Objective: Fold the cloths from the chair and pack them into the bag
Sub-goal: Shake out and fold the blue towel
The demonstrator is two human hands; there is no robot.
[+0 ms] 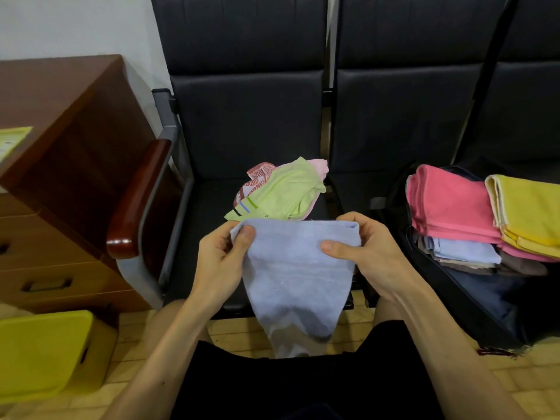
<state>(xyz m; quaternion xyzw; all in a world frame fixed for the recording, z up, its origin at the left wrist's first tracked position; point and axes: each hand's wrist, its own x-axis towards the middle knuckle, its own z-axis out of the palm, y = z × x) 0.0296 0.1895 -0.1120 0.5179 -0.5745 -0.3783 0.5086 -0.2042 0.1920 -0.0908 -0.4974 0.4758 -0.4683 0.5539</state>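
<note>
While the blue cloth point(295, 277) hangs before the chair point(212, 204), I see my left grip point(222, 257) and right grip point(363, 250) pinching its top corners.

A cloth point(295, 277) hangs between the left hand point(221, 259) and the right hand point(360, 253), in front of the chair seat point(212, 207). Behind it, on that seat, lies a loose heap of cloths point(281, 195). On the next seat to the right sits the bag point(472, 295), with folded cloths point(451, 207) stacked in it. Left of the chair stands a cabinet point(60, 131), with a lidded box point(39, 353) on the floor before it.
</note>
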